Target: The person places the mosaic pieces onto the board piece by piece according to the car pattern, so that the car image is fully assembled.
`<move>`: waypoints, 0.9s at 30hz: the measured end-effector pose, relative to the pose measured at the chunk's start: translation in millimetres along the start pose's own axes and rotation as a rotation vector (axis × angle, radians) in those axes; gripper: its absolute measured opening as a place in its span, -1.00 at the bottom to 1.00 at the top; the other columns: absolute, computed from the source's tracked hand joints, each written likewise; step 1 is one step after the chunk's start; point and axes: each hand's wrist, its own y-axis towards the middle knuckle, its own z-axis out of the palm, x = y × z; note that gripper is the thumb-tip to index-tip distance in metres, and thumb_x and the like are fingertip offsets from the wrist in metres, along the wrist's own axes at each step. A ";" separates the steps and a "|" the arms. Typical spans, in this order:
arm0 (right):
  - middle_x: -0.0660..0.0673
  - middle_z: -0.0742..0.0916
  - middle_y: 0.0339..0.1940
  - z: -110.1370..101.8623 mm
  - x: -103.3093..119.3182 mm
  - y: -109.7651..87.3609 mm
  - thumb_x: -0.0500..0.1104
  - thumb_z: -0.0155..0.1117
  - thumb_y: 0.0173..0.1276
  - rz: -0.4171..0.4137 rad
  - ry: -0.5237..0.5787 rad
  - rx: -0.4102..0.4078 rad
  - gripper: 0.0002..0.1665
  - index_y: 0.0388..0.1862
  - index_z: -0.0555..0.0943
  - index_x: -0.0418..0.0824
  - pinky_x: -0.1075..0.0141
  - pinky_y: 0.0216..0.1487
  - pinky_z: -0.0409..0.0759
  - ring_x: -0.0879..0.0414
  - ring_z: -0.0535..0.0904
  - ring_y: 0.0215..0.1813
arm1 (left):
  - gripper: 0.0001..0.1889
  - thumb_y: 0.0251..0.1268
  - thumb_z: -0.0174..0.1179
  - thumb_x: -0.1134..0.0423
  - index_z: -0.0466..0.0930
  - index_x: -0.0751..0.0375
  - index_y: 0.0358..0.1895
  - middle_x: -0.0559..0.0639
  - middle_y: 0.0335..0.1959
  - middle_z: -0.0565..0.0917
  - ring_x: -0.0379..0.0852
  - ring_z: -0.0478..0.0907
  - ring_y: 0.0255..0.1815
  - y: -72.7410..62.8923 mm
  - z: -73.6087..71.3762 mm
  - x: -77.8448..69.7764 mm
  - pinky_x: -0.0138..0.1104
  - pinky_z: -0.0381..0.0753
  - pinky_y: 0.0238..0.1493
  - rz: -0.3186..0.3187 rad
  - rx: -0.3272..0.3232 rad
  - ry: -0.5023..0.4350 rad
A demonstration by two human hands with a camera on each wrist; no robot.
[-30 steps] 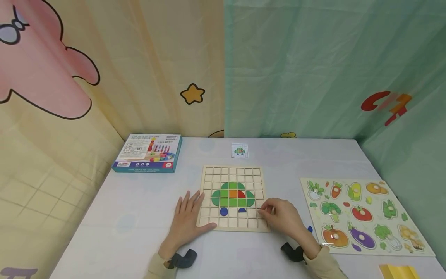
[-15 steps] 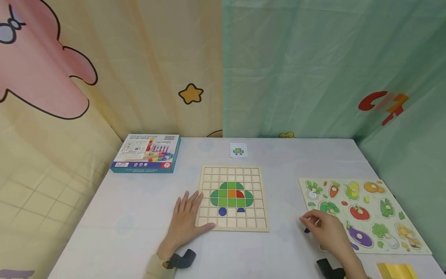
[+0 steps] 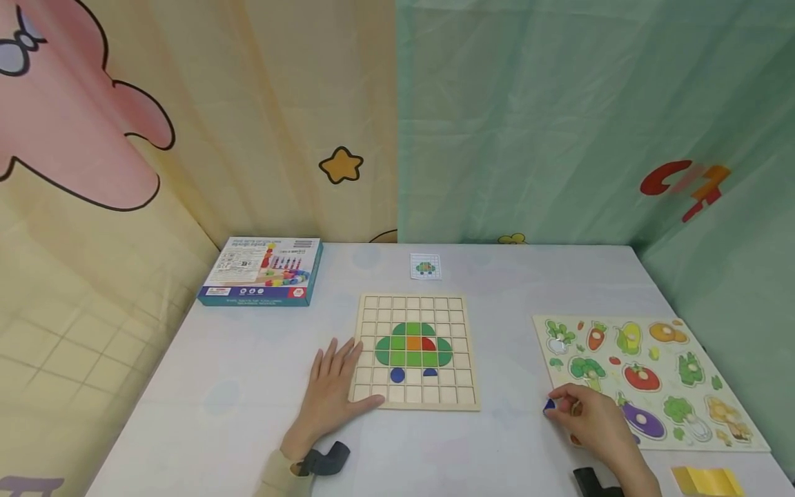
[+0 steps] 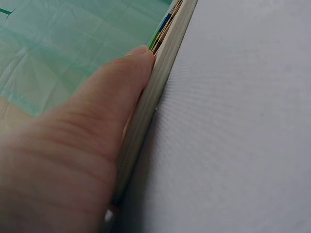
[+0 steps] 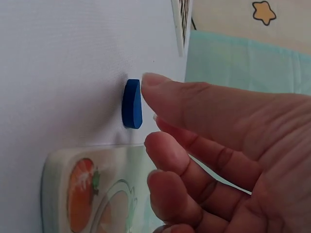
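Note:
The wooden grid board (image 3: 415,405) lies mid-table, bearing green, orange, red and blue tiles in several cells. My left hand (image 3: 332,393) lies with fingers spread at its left edge, the thumb over the front corner; in the left wrist view the thumb (image 4: 109,92) rests along the edge. Over to the right, a small blue tile (image 3: 549,406) lies on the table beside the vegetable puzzle. Around it my right hand (image 3: 593,421) has thumb and index finger apart. In the right wrist view the thumb tip meets or nearly meets the blue tile (image 5: 131,104); the index finger is partly hidden.
A vegetable knob puzzle (image 3: 667,331) covers the table's right side, partly under my right hand. A small pattern card (image 3: 425,266) lies behind the grid board. A game box (image 3: 259,271) stands at the back left, and a yellow block (image 3: 708,481) at the front right.
My right hand has moved from the grid board's right edge to the blue tile by the vegetable puzzle, its thumb and index finger parting around it. The left hand has stayed put.

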 end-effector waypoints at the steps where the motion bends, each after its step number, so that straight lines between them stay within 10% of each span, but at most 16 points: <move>1: 0.00 0.50 -0.56 0.3 -0.4 0.8 -0.19 0.49 0.07 -0.002 -0.009 0.005 -0.69 -0.20 0.64 -0.23 0.37 -0.71 0.29 0.13 0.41 -0.68 | 0.08 -0.02 0.13 -0.47 0.10 0.19 0.47 0.12 0.47 0.13 0.19 -0.18 0.49 0.2 -0.4 -0.2 0.06 -0.32 0.40 0.001 -0.001 0.000; 27: 0.02 0.50 -0.58 3.7 0.6 6.6 -0.06 0.50 0.06 -0.001 -0.096 0.053 -0.72 -0.28 0.69 -0.15 0.35 -0.64 0.27 0.14 0.39 -0.61 | 0.08 -0.02 0.12 -0.48 0.10 0.19 0.47 0.12 0.46 0.13 0.19 -0.18 0.49 0.6 -0.3 0.0 0.06 -0.30 0.40 0.000 0.003 -0.003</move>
